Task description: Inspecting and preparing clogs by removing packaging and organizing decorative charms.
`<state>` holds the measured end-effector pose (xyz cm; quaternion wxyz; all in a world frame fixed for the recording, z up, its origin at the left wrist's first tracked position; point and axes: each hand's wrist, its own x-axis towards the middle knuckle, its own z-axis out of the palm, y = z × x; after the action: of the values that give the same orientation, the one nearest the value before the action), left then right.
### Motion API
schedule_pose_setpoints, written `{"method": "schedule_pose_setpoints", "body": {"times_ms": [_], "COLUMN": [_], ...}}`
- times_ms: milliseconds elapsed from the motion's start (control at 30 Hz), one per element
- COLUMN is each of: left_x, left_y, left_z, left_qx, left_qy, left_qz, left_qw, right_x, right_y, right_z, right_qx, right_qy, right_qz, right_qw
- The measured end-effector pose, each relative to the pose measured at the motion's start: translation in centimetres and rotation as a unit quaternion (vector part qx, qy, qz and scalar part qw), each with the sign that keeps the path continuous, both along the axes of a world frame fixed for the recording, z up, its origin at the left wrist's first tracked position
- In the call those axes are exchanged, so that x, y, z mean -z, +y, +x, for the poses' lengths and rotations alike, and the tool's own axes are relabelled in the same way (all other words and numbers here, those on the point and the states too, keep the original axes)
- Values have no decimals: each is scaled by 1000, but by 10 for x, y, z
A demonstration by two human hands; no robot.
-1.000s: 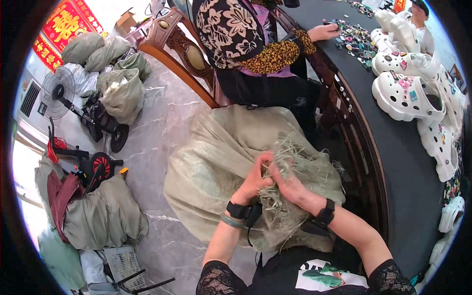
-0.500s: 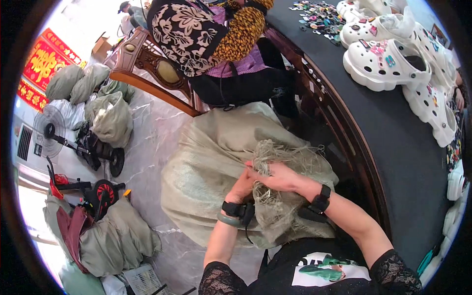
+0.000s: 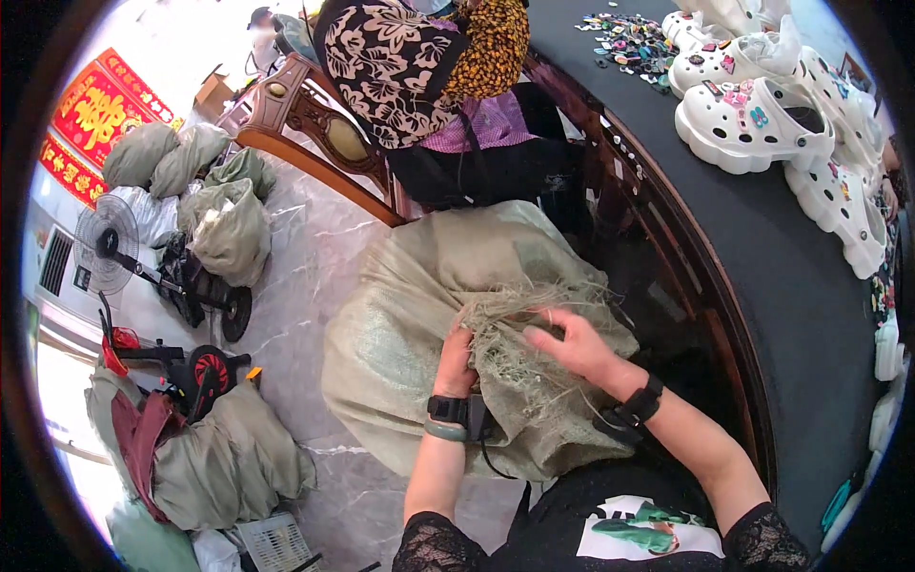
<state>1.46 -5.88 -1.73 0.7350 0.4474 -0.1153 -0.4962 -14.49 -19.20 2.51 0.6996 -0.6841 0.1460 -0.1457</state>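
A large pale green woven sack (image 3: 410,324) lies on the floor against my knees, beside a dark table. Its mouth is a tangle of frayed strands (image 3: 510,329). My left hand (image 3: 457,362) is closed on the bunched edge of the sack mouth. My right hand (image 3: 572,345) pinches the frayed strands just to the right of it, fingers curled into them. Both wrists carry black bands.
A person in a patterned top (image 3: 410,67) sits on a wooden chair (image 3: 315,143) ahead. The dark table (image 3: 762,257) on the right holds white clogs (image 3: 753,124) and small charms (image 3: 629,38). More filled sacks (image 3: 224,224), a fan (image 3: 105,253) and a trolley stand on the left.
My hands have shifted slightly apart at the sack mouth, the right one pulling strands rightward. My head has tilted, so the seated person and clogs sit higher in view.
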Motion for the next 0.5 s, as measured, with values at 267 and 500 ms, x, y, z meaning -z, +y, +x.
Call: {"method": "schedule_pose_setpoints", "body": {"times_ms": [267,500], "left_x": [9,97], "left_y": [-18,133], "left_z": [-29,-411], "left_qx": [58,387], "left_qy": [-46,18], "left_qz": [-15,-107], "left_qw": [997,916], "right_x": [13,-86], "right_y": [-8,55], "right_z": [-56,-163], "right_qx": [188,-101], "right_qy": [-53,133], "right_qz": [-21,-263], "right_qw": [981,950]}}
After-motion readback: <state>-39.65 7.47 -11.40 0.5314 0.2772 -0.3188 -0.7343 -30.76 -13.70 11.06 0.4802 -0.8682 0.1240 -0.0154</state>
